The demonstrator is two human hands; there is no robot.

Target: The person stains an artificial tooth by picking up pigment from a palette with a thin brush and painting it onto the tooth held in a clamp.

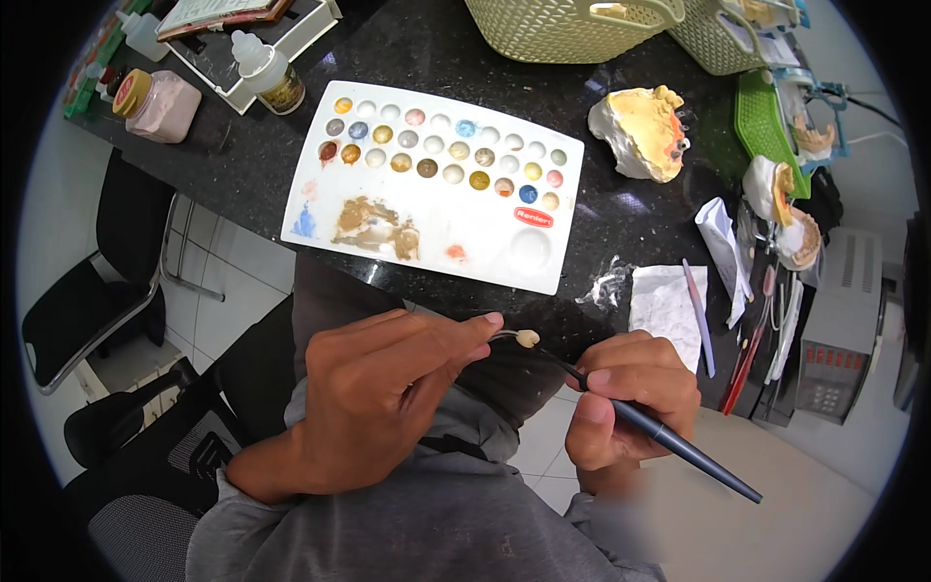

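My left hand [383,398] is closed on a thin metal holder [504,333], which has a small cream tooth crown [528,339] at its end. In my right hand [635,393] is a dark-handled brush [693,459], its fine tip pointing at the crown from just below and right. Above my hands lies a white porcelain palette [475,252] with several coloured wells and smears of brown, blue and pink. A crumpled white tissue [659,301] lies right of it, with a pale slim tool [698,315] on top.
A plaster dental model [635,136] stands on the black counter [388,58]. Baskets [567,29], bottles [267,73], a pink powder jar [163,112], more models [798,242], red tools [749,369] and a grey machine [834,330] surround it. Black chairs [82,310] stand at the left.
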